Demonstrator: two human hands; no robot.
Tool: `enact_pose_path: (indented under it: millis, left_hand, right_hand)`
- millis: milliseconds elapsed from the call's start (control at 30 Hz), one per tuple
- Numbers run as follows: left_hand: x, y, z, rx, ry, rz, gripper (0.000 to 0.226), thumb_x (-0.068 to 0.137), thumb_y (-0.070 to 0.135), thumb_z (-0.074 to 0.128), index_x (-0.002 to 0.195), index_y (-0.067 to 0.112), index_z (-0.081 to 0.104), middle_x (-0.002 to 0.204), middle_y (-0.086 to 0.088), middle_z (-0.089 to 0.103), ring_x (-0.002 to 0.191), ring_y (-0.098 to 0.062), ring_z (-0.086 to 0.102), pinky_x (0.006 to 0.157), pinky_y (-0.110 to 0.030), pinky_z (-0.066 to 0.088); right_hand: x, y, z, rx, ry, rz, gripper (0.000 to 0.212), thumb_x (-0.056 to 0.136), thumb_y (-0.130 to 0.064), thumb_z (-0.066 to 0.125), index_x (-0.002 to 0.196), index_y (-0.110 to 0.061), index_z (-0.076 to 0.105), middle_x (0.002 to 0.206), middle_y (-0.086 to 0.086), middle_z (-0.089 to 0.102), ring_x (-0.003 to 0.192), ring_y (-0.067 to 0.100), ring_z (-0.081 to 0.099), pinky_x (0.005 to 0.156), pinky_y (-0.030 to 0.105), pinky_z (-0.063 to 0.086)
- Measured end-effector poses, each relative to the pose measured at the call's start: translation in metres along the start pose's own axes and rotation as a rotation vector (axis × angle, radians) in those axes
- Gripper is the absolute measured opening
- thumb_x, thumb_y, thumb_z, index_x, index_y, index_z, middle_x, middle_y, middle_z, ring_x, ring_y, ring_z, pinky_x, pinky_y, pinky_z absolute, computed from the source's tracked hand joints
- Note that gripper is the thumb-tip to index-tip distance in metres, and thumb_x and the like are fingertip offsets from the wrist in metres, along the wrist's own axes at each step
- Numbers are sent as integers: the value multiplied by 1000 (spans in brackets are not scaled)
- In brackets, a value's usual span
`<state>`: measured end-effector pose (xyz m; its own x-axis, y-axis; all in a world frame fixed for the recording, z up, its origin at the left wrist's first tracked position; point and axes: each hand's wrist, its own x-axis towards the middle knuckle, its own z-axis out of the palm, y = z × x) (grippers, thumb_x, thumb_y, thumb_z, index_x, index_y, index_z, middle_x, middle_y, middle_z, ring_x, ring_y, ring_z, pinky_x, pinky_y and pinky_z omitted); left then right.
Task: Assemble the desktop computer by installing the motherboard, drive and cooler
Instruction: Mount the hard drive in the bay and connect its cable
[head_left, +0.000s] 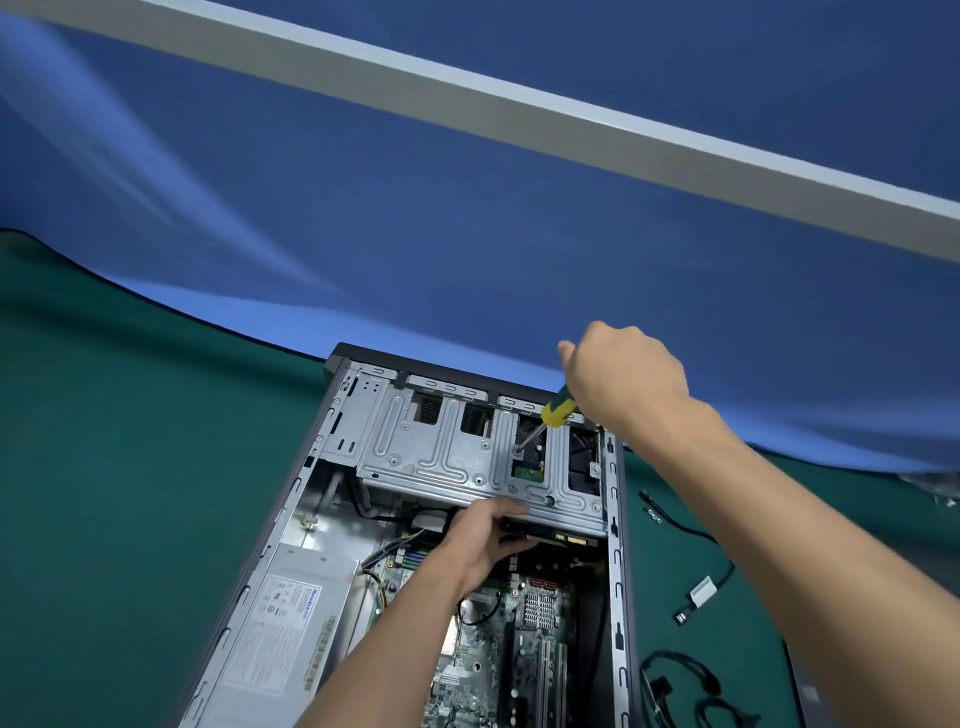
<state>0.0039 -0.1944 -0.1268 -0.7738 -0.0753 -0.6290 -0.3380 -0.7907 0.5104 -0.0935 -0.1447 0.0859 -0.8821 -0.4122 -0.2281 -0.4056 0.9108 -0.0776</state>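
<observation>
An open computer case (618, 545) lies on its side on the green mat. My right hand (623, 379) grips a yellow and green screwdriver (557, 410), whose tip meets a screw (518, 451) on the silver drive cage (441, 447). My left hand (480, 535) reaches under the cage's front edge and holds a dark drive (566, 538) there; its fingertips are hidden. The motherboard (519, 639) sits in the case bottom, with a small heatsink (539, 608) showing. The power supply (291, 618) fills the left side.
Black cables (675, 680) and a cable with a white tag (701, 592) lie on the green mat (104, 467) right of the case. Small screws (653, 515) rest near the case's right wall. A blue cloth (467, 234) hangs behind.
</observation>
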Motion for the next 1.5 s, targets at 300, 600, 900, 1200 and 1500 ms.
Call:
enact_pose_path:
  millis: [300, 600, 900, 1200, 1500]
  left_hand:
    - [-5, 2, -1, 16, -37, 3, 13, 85, -4, 52, 88, -2, 64, 114, -20, 61, 101, -27, 59, 72, -36, 58]
    - [-4, 2, -1, 29, -35, -8, 16, 85, -4, 52, 96, -5, 63, 124, -24, 56, 116, -34, 53, 75, -37, 58]
    - [3, 0, -2, 9, -2, -12, 24, 82, -6, 54, 105, -2, 59, 130, -21, 51, 121, -35, 46, 75, -38, 55]
    - [-1, 4, -1, 34, -2, -14, 8, 83, -3, 57, 91, -4, 60, 117, -22, 54, 104, -31, 56, 69, -35, 57]
    - [-15, -5, 6, 97, 220, 15, 25, 83, 17, 69, 101, 5, 56, 118, -7, 53, 107, -27, 55, 71, -35, 55]
  right_hand:
    - [17, 17, -15, 9, -181, 7, 31, 98, -33, 39, 83, -8, 51, 67, 8, 64, 48, 24, 57, 53, 28, 47]
    - [20, 19, -11, 57, -249, -42, 24, 91, -33, 53, 86, -9, 53, 65, 8, 67, 48, 22, 63, 59, 33, 57]
    - [19, -8, -17, -100, -236, -97, 29, 88, -19, 51, 60, -11, 49, 27, -4, 47, 37, 18, 51, 51, 22, 40]
    - [-51, 36, 52, -269, -333, -34, 25, 83, -26, 53, 65, -18, 38, 65, -4, 42, 68, 23, 49, 57, 26, 33]
    - [-94, 80, 125, 284, -204, 199, 17, 87, -31, 62, 88, -14, 58, 71, -1, 55, 75, 24, 56, 56, 28, 37]
